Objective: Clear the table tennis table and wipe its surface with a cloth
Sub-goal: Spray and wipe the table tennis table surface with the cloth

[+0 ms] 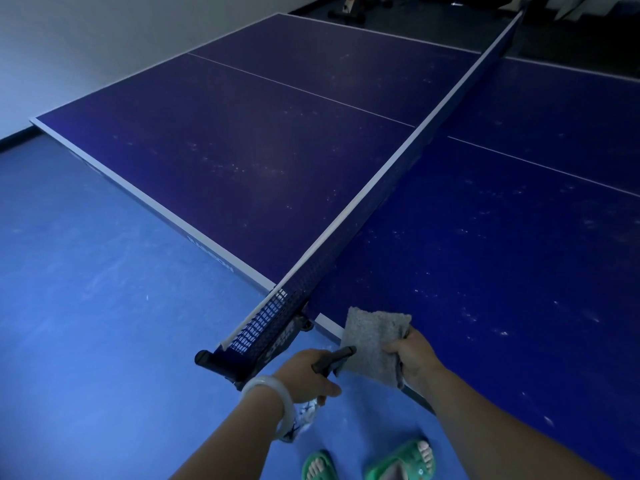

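Note:
The blue table tennis table fills most of the view, its surface dotted with pale dusty marks. Its net runs diagonally from the near post to the far right. My right hand is shut on a folded grey cloth, held upright just off the near table edge. Beside the net post, my left hand grips a black handle-like object that touches the cloth; something crumpled and clear hangs under the palm.
Blue floor lies to the left of the table, meeting a white wall. Dark equipment stands beyond the far end. My feet in green slippers are on the floor below my hands.

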Demonstrator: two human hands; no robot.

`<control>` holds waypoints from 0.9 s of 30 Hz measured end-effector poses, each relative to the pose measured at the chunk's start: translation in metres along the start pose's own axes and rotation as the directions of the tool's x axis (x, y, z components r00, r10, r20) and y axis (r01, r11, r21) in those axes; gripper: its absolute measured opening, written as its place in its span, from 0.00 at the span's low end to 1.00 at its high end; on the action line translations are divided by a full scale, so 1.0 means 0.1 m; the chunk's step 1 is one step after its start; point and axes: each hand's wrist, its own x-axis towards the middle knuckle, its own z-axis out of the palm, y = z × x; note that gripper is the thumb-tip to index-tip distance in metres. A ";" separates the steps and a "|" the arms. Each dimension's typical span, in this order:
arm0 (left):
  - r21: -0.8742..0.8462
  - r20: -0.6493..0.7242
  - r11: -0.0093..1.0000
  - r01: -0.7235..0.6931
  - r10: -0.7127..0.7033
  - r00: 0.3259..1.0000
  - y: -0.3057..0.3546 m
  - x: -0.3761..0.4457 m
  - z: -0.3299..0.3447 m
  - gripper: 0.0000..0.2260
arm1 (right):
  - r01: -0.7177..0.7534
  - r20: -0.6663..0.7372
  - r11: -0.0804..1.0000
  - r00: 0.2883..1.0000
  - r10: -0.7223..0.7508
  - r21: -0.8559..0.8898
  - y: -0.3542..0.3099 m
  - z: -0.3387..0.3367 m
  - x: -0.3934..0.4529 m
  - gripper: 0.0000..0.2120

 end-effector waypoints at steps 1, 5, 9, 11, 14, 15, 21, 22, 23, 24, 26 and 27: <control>-0.013 -0.025 1.000 0.013 -0.014 1.000 -0.01 0.01 -0.01 0.12 | -0.003 -0.003 1.000 1.000 0.003 0.005 0.00 0.00 0.00 0.20; -0.077 -0.088 0.996 0.036 -0.043 0.995 -0.01 0.04 -0.07 0.10 | -0.004 -0.001 1.000 1.000 0.004 0.022 0.00 0.00 0.00 0.20; -0.062 -0.067 0.997 0.035 -0.039 0.997 0.03 0.06 -0.07 0.11 | -0.003 -0.003 0.999 1.000 0.003 0.038 -0.01 0.00 -0.01 0.20; -0.081 -0.061 0.997 0.019 -0.024 0.998 0.08 0.07 -0.06 0.14 | 0.003 0.004 0.999 1.000 -0.003 0.052 -0.02 0.00 -0.03 0.19; -0.112 -0.082 0.994 0.006 -0.016 0.996 0.13 0.09 -0.04 0.14 | 0.005 0.008 0.998 1.000 -0.006 0.065 -0.03 0.00 -0.04 0.18; -0.129 -0.104 0.992 -0.003 -0.011 0.995 0.13 0.09 -0.03 0.13 | 0.007 0.011 0.998 1.000 -0.008 0.064 -0.03 0.01 -0.04 0.18; -0.320 -0.284 0.947 -0.036 -0.059 0.957 0.04 0.00 -0.03 0.15 | -0.023 0.013 0.999 1.000 0.022 0.042 -0.17 0.03 -0.08 0.17; -0.328 -0.305 0.944 -0.036 -0.070 0.950 0.01 -0.01 -0.04 0.15 | -0.021 0.001 0.999 1.000 0.021 0.033 -0.24 0.02 -0.08 0.16; -0.337 -0.330 0.941 -0.035 -0.083 0.940 -0.02 -0.01 -0.06 0.16 | 0.002 -0.031 1.000 1.000 -0.002 0.014 -0.33 0.01 -0.08 0.16; -0.350 -0.357 0.936 -0.032 -0.101 0.929 -0.04 -0.01 -0.08 0.16 | 0.052 -0.069 0.999 0.996 -0.053 -0.015 -0.44 0.01 -0.08 0.15; -0.386 -0.404 0.922 -0.037 -0.133 0.905 -0.08 -0.02 -0.11 0.14 | 0.231 -0.124 0.966 0.962 -0.245 -0.116 -0.67 0.04 -0.09 0.13; -0.398 -0.425 0.916 -0.045 -0.140 0.894 -0.09 -0.02 -0.11 0.13 | 0.341 -0.119 0.923 0.924 -0.364 -0.178 -0.77 0.08 -0.12 0.13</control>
